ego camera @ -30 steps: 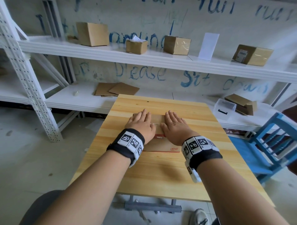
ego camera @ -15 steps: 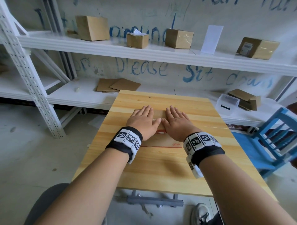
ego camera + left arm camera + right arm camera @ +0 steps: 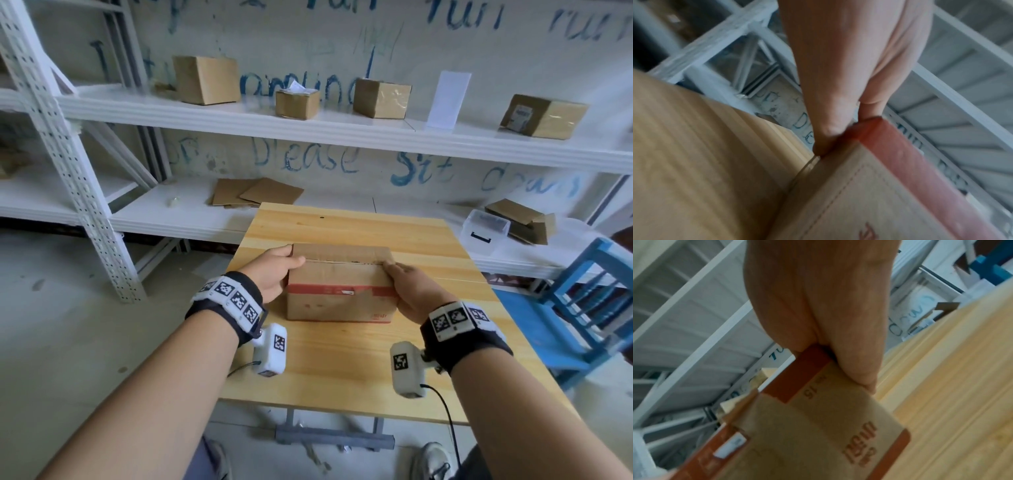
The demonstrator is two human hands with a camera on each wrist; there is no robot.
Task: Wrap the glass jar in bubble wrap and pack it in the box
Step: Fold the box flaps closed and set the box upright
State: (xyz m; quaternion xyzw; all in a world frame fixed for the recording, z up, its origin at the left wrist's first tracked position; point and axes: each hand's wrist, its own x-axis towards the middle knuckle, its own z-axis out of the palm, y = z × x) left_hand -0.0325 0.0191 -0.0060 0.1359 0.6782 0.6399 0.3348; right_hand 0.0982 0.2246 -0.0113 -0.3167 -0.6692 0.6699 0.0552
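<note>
A closed cardboard box (image 3: 339, 287) with a red stripe is on the wooden table (image 3: 342, 363). My left hand (image 3: 279, 270) grips its left end, thumb over the top edge. My right hand (image 3: 407, 284) grips the right end the same way. The left wrist view shows my left hand (image 3: 849, 65) at the box's (image 3: 879, 203) red-striped corner. In the right wrist view my right hand (image 3: 818, 296) clasps the box's (image 3: 818, 426) other corner. No glass jar or bubble wrap shows in any view.
White shelves (image 3: 308, 126) run behind the table with several cardboard boxes (image 3: 205, 80). Flat cardboard sheets (image 3: 257, 193) and a clear plastic container (image 3: 484, 231) lie on the lower shelf. A blue chair (image 3: 582, 308) stands at the right, a rack upright (image 3: 68, 164) at the left.
Both hands lay flat on top of the box before. They have now slid apart to its left and right ends and taken hold of it.
</note>
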